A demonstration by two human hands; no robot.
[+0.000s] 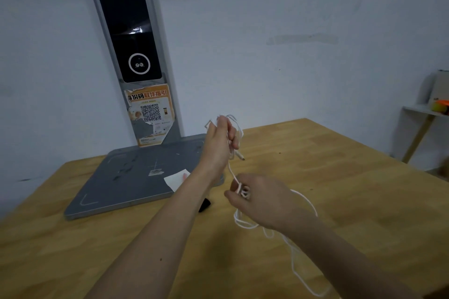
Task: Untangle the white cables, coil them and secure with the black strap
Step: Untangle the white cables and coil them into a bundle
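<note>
My left hand (220, 145) is raised above the table and shut on a bunch of white cables (234, 126), with a plug end (240, 156) sticking out below the fist. One strand runs down to my right hand (262, 201), which pinches a small tangle of the same cable. More white cable (301, 272) loops under my right wrist and trails over the wooden table (340, 177) toward the near edge. A black strap (204, 204) lies on the table, partly hidden behind my left forearm.
A grey scanner stand with a flat base (126, 177) and a tall post (136, 56) sits at the table's back left; a white slip of paper (176, 179) lies on the base. A small shelf (427, 110) with orange items stands at the far right against the wall.
</note>
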